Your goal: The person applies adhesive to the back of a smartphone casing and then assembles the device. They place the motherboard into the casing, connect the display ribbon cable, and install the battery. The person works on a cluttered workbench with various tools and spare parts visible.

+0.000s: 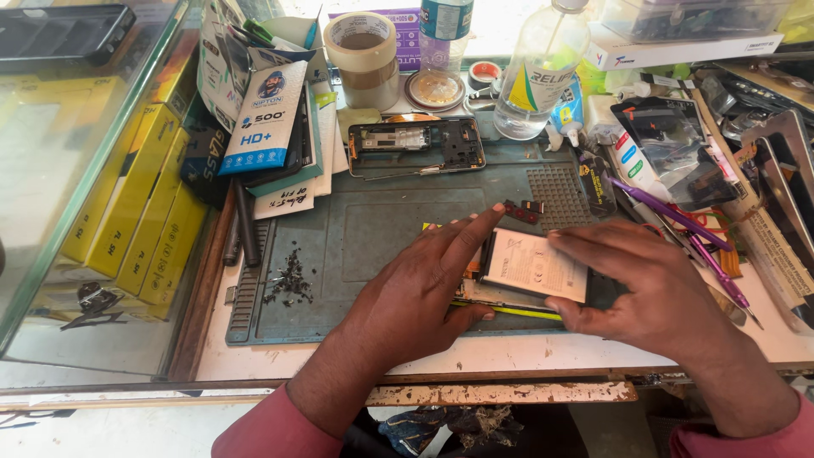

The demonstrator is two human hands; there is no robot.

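Note:
An opened phone (519,298) lies on a grey-green work mat (356,229), with a white-labelled battery (536,265) on top of it. My left hand (420,284) grips the phone's left edge, its forefinger stretched along the battery's upper left corner. My right hand (649,284) rests on the right side, fingers pressing on the battery's right edge. A small red part (519,209) lies on the mat just beyond the battery.
A bare phone frame (415,146) lies at the mat's far edge, and a pile of tiny dark screws (290,282) sits at left. Tape roll (365,53), clear liquid bottle (540,72), purple tools (678,222), and yellow boxes (140,203) under glass surround the mat.

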